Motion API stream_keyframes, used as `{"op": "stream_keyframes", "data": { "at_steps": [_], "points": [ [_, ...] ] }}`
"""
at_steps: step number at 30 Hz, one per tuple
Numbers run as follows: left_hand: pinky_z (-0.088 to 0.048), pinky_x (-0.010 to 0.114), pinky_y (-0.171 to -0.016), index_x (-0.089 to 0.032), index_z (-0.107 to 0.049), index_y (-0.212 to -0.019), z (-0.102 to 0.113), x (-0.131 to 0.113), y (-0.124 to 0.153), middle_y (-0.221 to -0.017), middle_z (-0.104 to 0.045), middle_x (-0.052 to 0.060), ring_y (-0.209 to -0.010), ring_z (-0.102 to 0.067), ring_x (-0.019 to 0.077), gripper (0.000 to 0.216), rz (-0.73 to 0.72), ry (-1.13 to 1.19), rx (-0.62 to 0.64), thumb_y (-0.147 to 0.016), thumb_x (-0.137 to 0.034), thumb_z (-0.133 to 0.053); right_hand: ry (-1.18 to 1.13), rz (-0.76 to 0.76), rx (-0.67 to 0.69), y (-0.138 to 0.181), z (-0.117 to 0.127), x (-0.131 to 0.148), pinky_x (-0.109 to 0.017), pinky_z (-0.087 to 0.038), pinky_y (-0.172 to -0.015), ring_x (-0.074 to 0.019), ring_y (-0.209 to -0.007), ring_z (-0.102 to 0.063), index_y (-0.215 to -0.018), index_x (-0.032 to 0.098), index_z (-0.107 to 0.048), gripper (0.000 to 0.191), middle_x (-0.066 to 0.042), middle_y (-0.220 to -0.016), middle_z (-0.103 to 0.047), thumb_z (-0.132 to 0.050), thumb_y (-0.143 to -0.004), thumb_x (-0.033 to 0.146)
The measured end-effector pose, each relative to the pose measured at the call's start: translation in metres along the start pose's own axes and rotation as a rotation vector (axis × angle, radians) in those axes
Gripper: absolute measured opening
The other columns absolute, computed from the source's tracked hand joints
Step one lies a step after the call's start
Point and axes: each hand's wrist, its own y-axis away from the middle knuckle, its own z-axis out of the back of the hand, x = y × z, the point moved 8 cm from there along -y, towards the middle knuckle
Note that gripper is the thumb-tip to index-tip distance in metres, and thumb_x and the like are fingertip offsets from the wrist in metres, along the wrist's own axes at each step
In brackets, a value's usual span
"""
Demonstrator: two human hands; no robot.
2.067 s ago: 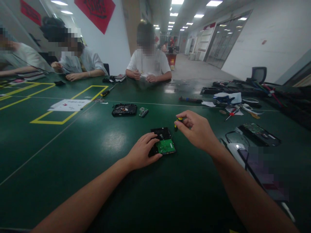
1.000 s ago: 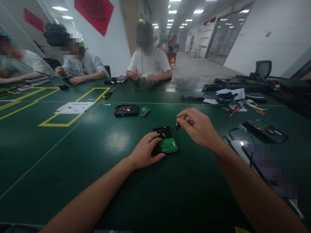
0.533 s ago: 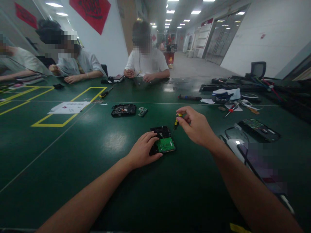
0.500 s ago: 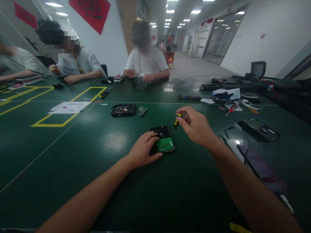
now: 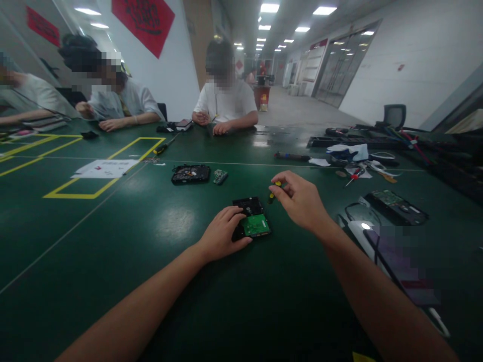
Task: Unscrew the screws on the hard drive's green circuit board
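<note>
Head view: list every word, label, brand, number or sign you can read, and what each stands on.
No text can be quoted with certainty.
Large red banner: dark, stylised characters, too unclear to read.
Small red banner: markings too blurred.
Paper on the table: faint grey print, too small.
Green circuit board beside the left hand: pale mark, too small.

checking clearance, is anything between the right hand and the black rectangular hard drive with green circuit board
Only the slim yellow-and-black screwdriver in the right hand, slanting down toward the drive; nothing else visible intervenes. The left hand rests on the drive's left side.
</note>
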Motion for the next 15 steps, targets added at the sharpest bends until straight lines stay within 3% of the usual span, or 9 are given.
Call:
{"op": "stream_keyframes", "data": {
  "at_steps": [6,11,15],
  "points": [
    [-0.044,0.057,-0.117,-0.020,-0.055,-0.137,-0.0024,0.0014,-0.0003,-0.144,-0.056,0.016,-0.138,-0.050,0.0354,0.063,0.006,0.000,-0.001,-0.086,-0.052,-0.074,-0.048,-0.009,0.000,0.0001,-0.0028,-0.0036,-0.036,-0.049,-0.072,-0.0210,-0.081,-0.068,-0.119,0.021,-0.064,0.022,-0.007,-0.101,-0.073,-0.058,-0.100,0.029],
    [-0.043,0.059,-0.118,-0.021,-0.055,-0.138,-0.0037,0.0030,0.0008,-0.145,-0.056,0.015,-0.139,-0.050,0.0357,0.064,0.011,0.003,-0.005,-0.085,-0.053,-0.074,-0.013,0.046,-0.043,-0.0012,-0.0008,-0.0021,-0.036,-0.050,-0.073,-0.0200,-0.083,-0.066,-0.113,0.022,-0.067,0.018,-0.009,-0.111,-0.071,-0.061,-0.098,0.029],
    [-0.041,0.059,-0.119,-0.022,-0.055,-0.138,-0.0042,0.0034,0.0012,-0.146,-0.056,0.015,-0.140,-0.048,0.0357,0.064,0.013,0.013,-0.005,-0.086,-0.054,-0.074,-0.007,0.073,-0.032,-0.0010,-0.0010,0.0003,-0.035,-0.050,-0.074,-0.0197,-0.083,-0.066,-0.114,0.022,-0.067,0.018,-0.007,-0.106,-0.072,-0.061,-0.098,0.026]
  ]
}}
